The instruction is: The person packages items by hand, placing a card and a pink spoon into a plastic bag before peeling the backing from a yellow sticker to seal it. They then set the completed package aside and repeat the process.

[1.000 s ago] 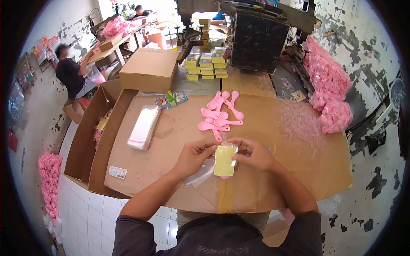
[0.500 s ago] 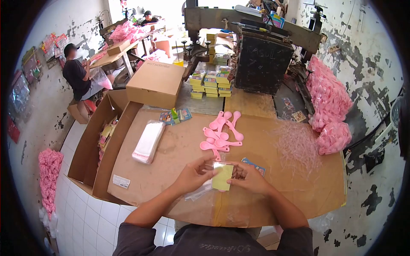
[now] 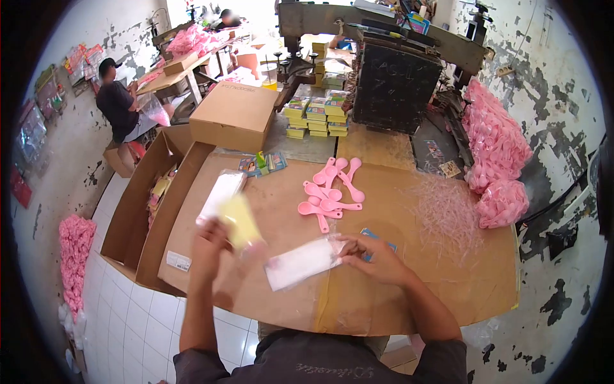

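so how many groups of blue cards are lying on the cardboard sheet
2: one group at the far left, by the green item; another just beyond the right hand, which partly covers it. More could be hidden underneath.

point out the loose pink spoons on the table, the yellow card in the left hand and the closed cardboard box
pink spoons [image 3: 358,196]: head view, bowl of the rightmost one
yellow card [image 3: 239,221]: head view, middle of its motion-blurred face
closed cardboard box [image 3: 235,107]: head view, top
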A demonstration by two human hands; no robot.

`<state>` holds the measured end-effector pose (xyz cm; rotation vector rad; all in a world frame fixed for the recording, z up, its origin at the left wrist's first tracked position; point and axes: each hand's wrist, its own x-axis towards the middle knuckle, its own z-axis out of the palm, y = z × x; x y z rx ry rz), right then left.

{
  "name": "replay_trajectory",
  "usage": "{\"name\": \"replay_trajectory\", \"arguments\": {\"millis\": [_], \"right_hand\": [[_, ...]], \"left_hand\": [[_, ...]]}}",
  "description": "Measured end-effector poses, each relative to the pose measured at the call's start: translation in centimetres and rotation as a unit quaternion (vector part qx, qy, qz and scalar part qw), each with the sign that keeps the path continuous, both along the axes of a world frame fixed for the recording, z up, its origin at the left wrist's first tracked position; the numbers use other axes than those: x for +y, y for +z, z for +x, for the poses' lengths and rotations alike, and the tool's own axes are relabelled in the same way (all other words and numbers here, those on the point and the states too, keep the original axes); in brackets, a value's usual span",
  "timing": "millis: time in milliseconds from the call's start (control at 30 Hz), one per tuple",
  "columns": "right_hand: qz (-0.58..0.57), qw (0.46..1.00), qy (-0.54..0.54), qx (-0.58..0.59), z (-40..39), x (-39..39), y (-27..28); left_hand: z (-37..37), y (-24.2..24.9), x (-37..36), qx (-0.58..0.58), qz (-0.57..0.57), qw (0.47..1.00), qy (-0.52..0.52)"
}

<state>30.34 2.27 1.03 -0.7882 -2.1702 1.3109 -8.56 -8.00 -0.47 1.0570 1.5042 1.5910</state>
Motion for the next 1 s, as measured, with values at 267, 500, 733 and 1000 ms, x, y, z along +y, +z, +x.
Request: {"name": "replay_trajectory", "arguments": {"millis": [267, 500, 733, 1000], "right_hand": [[0.047, 0.997, -0.059, -0.023, 2.3, 1.3, -0.3], [0.245, 0.941, -0.132, -0.191, 6.5, 4.7, -0.1], [0.152, 0.970, -0.136, -0.134, 8.0, 4.0, -3.4], [0.143, 0.978, -0.149, -0.034, 6.5, 3.2, -4.0]], "left_hand": [[-3.6, -1.3, 1.1, -0.153, 0.090, 0.982, 0.068], [8.4, 0.6, 4.0, 0.312, -0.021, 0.929, -0.199], [13.2, -2.3, 7.6, 0.456, 0.064, 0.862, -0.212], [11.9, -3.6, 8.1, 0.246, -0.033, 0.942, -0.226]]}}
